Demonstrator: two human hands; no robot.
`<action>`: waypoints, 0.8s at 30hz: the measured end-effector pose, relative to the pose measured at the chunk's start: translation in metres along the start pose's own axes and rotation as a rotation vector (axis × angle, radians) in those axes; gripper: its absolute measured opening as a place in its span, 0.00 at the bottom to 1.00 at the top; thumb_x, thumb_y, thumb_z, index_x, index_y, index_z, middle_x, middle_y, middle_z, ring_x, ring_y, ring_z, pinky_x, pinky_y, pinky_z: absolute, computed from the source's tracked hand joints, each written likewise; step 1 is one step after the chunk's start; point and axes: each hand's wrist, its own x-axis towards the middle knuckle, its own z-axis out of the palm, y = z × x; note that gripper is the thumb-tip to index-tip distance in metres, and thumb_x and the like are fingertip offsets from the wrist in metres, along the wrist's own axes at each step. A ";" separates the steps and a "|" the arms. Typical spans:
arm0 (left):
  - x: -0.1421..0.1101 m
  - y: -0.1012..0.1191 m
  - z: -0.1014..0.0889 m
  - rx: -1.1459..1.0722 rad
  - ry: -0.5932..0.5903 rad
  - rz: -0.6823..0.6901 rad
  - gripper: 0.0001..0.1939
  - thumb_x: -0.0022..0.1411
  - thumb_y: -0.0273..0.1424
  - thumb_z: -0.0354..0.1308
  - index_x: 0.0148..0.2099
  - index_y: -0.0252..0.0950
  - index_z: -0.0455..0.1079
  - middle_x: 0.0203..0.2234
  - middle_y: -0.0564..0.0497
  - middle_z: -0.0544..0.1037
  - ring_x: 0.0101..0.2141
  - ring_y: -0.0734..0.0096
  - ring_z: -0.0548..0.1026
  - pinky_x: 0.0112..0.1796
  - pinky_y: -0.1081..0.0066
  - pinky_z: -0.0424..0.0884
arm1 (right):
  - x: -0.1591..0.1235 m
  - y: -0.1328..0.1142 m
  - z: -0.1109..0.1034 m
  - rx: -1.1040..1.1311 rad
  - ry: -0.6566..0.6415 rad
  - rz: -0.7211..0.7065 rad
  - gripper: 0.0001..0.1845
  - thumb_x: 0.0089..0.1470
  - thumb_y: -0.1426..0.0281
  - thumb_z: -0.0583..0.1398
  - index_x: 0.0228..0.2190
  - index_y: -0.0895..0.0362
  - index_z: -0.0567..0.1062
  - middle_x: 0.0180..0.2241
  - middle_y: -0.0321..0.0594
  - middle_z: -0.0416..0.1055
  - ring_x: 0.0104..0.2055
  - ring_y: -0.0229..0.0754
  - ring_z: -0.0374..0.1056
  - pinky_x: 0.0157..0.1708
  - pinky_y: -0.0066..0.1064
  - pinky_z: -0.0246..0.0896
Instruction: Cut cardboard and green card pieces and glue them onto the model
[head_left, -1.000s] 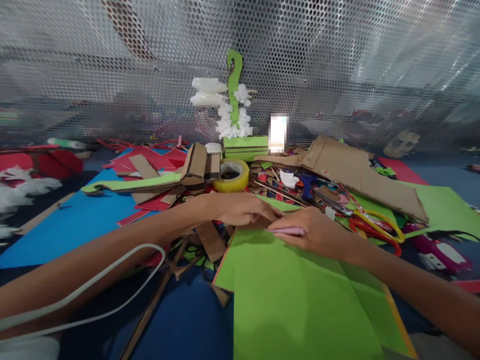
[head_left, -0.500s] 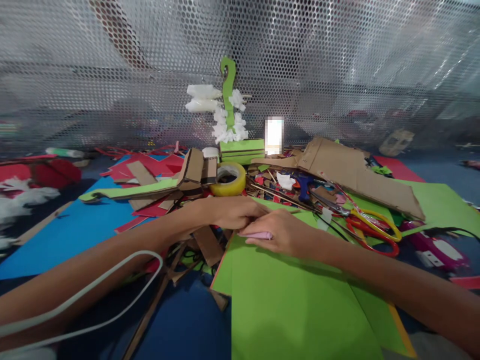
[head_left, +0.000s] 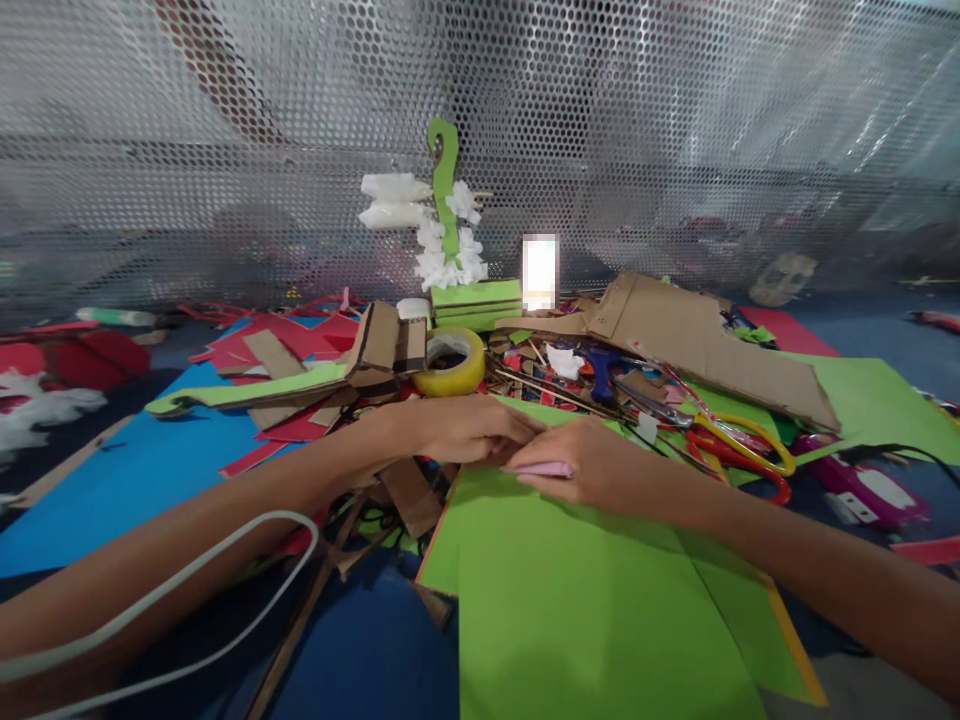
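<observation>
My right hand (head_left: 604,465) is curled around a slim pink cutter (head_left: 547,469); the working end is hidden by the fingers. Close against it, my left hand (head_left: 469,428) rests with bent, bunched fingers at the far part of a bright green sheet (head_left: 577,590). Whatever lies under those fingertips is hidden. More green sheet shows beneath, with an orange edge at the lower right. A yellow tape roll (head_left: 455,362) stands just beyond my left hand.
Scissors with red and yellow handles (head_left: 739,445) and a purple glue gun (head_left: 862,480) lie right. Cardboard (head_left: 712,340) sits behind them. A green hook-shaped model (head_left: 448,190) stands at the back. Blue sheet (head_left: 195,440) lies left. A white cable (head_left: 247,520) loops over my left forearm.
My right hand has slid a little to the right with the pink cutter. My left hand stays close beside it, its fingers reaching slightly further right. The view has shifted slightly.
</observation>
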 end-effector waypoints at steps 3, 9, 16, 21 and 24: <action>0.001 0.002 -0.001 -0.011 -0.016 0.002 0.37 0.48 0.13 0.47 0.58 0.35 0.77 0.64 0.42 0.74 0.59 0.56 0.75 0.54 0.66 0.72 | -0.024 0.008 -0.013 -0.004 0.012 0.100 0.13 0.64 0.69 0.61 0.46 0.53 0.85 0.45 0.40 0.84 0.43 0.45 0.80 0.46 0.32 0.70; 0.000 0.002 -0.001 0.046 -0.024 -0.028 0.37 0.58 0.13 0.47 0.66 0.39 0.71 0.68 0.46 0.68 0.66 0.61 0.67 0.62 0.67 0.66 | -0.056 0.015 -0.028 0.066 0.067 0.297 0.12 0.64 0.66 0.63 0.44 0.53 0.86 0.41 0.40 0.85 0.38 0.46 0.81 0.40 0.30 0.73; 0.000 0.002 0.000 0.094 -0.012 -0.042 0.36 0.62 0.13 0.47 0.67 0.41 0.71 0.67 0.46 0.69 0.66 0.61 0.68 0.64 0.65 0.64 | -0.064 0.016 -0.025 0.128 0.104 0.376 0.13 0.63 0.65 0.63 0.43 0.54 0.86 0.41 0.40 0.85 0.37 0.45 0.81 0.37 0.30 0.74; 0.001 0.002 0.000 0.106 -0.016 -0.059 0.37 0.61 0.12 0.48 0.67 0.41 0.70 0.67 0.46 0.69 0.66 0.61 0.68 0.63 0.65 0.65 | -0.062 0.017 -0.019 0.119 0.122 0.337 0.13 0.63 0.63 0.63 0.45 0.53 0.86 0.44 0.41 0.84 0.42 0.46 0.81 0.42 0.32 0.75; 0.000 0.001 0.001 0.108 -0.009 -0.064 0.37 0.60 0.12 0.48 0.67 0.41 0.71 0.67 0.46 0.68 0.66 0.61 0.68 0.62 0.66 0.67 | -0.057 0.017 -0.015 0.126 0.119 0.267 0.15 0.65 0.63 0.62 0.48 0.52 0.84 0.47 0.40 0.83 0.47 0.46 0.80 0.48 0.34 0.74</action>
